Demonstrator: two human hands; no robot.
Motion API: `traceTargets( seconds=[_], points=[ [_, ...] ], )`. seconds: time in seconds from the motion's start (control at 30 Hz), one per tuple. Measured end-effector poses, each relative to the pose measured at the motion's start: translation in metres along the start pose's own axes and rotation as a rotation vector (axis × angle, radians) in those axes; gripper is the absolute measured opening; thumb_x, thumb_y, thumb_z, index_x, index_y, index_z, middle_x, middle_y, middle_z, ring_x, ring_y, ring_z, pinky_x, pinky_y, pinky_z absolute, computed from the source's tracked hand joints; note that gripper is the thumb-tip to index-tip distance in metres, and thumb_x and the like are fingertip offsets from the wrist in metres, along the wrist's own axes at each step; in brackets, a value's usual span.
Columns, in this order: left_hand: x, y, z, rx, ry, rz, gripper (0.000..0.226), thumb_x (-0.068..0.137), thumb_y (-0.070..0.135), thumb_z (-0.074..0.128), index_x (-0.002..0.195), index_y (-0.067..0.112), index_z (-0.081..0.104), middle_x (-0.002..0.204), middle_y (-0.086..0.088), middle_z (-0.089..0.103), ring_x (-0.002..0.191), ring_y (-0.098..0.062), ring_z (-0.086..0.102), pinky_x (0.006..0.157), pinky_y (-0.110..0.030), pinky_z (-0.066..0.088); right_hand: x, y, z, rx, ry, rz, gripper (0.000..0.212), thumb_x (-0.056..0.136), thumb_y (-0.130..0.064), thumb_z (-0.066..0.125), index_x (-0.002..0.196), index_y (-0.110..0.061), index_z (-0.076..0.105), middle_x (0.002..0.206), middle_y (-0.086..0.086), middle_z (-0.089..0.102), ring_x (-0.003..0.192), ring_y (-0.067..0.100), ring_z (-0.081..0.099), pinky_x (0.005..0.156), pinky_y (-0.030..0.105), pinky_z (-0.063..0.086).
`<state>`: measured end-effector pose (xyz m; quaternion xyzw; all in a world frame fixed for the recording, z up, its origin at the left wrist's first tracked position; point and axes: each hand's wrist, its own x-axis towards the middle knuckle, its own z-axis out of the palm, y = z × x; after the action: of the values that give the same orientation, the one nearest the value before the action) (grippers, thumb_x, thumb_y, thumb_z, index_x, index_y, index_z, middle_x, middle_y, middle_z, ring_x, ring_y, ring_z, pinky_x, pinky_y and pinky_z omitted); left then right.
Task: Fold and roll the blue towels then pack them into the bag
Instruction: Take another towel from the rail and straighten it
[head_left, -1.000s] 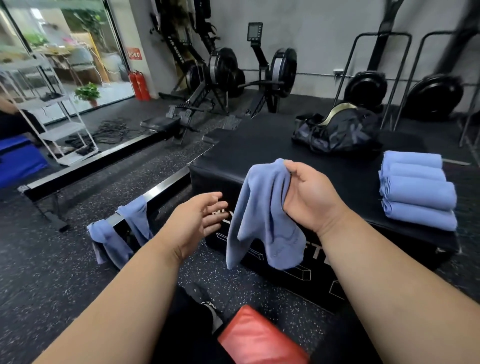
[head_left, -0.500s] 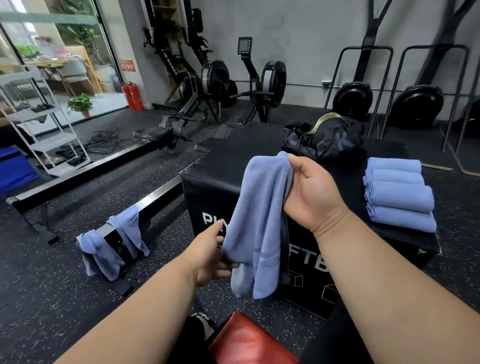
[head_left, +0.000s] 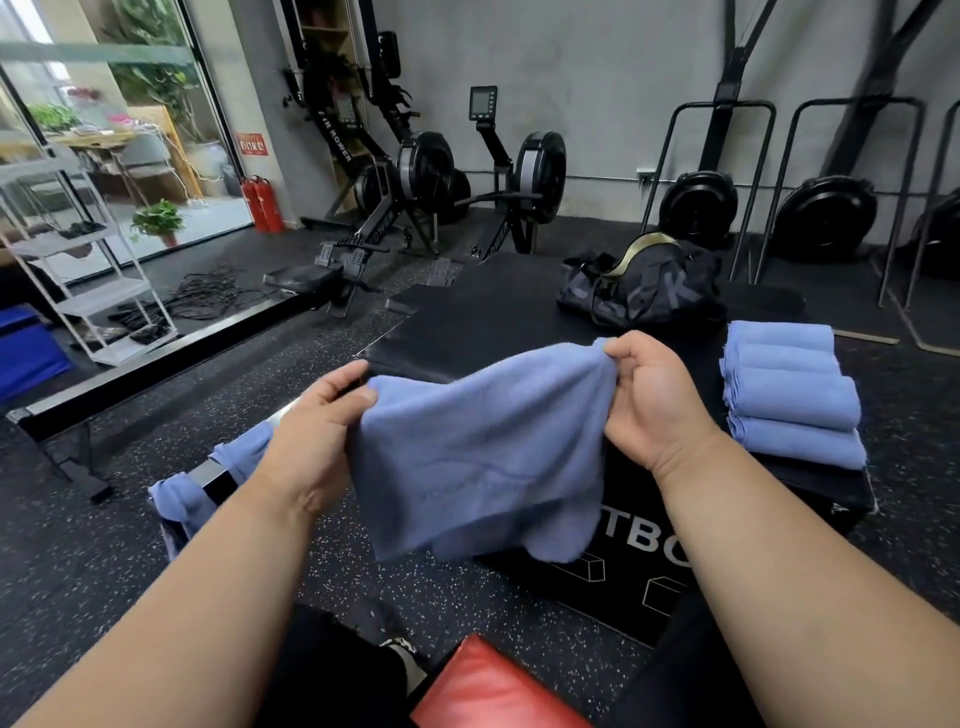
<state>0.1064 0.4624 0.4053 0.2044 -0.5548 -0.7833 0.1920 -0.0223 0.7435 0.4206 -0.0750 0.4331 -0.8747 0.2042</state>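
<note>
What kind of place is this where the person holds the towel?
Most likely a gym. Rowing machines stand along the back wall, the floor is black speckled rubber, and the rolled towels and bag sit on a black box of the kind used for jumps.

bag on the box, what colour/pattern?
The bag is black with faint grey lettering and a gold strap; the head view shows it.

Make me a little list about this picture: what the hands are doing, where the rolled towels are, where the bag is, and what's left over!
left hand: pinches one top corner of the blue towel
right hand: pinches the other top corner
towel: spread out, hanging
rolled towels: four, on the black box, right side
bag: on the box's far side
left over: another towel draped over a rail
</note>
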Motion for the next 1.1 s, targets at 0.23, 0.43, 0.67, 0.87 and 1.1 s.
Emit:
traceTargets(
  seconds=[0.23, 0.43, 0.67, 0.87, 1.1],
  points=[
    [-0.001, 0.013, -0.005, 0.327, -0.050, 0.196, 0.035, 0.097, -0.005, 0.065, 0.118, 0.022, 0.072, 0.105, -0.004, 0.072, 0.097, -0.010, 0.066, 0.091, -0.019, 0.052, 0.009, 0.029, -0.029, -0.251, 0.112, 0.206, 0.060, 0.064, -0.025, 0.072, 0.119, 0.000, 0.066, 0.120, 0.027, 0.065, 0.118, 0.044, 0.066, 0.106, 0.052, 0.051],
    [-0.003, 0.021, 0.006, 0.476, -0.161, 0.228, 0.031, 0.096, -0.008, 0.065, 0.118, 0.014, 0.072, 0.097, 0.004, 0.079, 0.093, -0.008, 0.070, 0.087, -0.018, 0.054, 0.003, 0.047, -0.034, -0.535, 0.076, 0.319, 0.011, 0.087, -0.023, 0.064, 0.094, -0.016, 0.069, 0.096, 0.009, 0.071, 0.081, 0.024, 0.069, 0.083, 0.039, 0.056],
    [-0.001, 0.024, 0.011, 0.584, -0.223, 0.267, 0.031, 0.097, -0.004, 0.066, 0.114, 0.020, 0.074, 0.106, -0.006, 0.079, 0.094, -0.012, 0.071, 0.096, -0.030, 0.053, -0.003, 0.059, -0.020, -0.692, -0.010, 0.374, 0.028, 0.065, -0.031, 0.070, 0.090, -0.019, 0.065, 0.091, 0.011, 0.061, 0.087, 0.031, 0.059, 0.087, 0.043, 0.052],
    [0.007, 0.021, -0.001, 0.412, -0.124, 0.227, 0.037, 0.097, -0.010, 0.060, 0.114, 0.019, 0.073, 0.098, -0.001, 0.077, 0.095, -0.017, 0.068, 0.092, -0.031, 0.052, 0.004, 0.057, -0.023, -0.292, 0.095, 0.165, 0.024, 0.091, -0.003, 0.051, 0.105, 0.006, 0.068, 0.105, 0.022, 0.070, 0.101, 0.031, 0.067, 0.089, 0.042, 0.053],
    [0.003, 0.049, -0.017, 0.179, -0.070, 0.405, 0.038, 0.096, -0.011, 0.059, 0.100, 0.024, 0.074, 0.087, 0.008, 0.070, 0.084, -0.010, 0.062, 0.085, -0.026, 0.047, 0.002, 0.002, 0.002, -0.038, -0.070, 0.021, 0.034, 0.105, -0.025, 0.047, 0.111, -0.001, 0.071, 0.105, 0.017, 0.075, 0.104, 0.028, 0.072, 0.090, 0.035, 0.059]
  ],
)
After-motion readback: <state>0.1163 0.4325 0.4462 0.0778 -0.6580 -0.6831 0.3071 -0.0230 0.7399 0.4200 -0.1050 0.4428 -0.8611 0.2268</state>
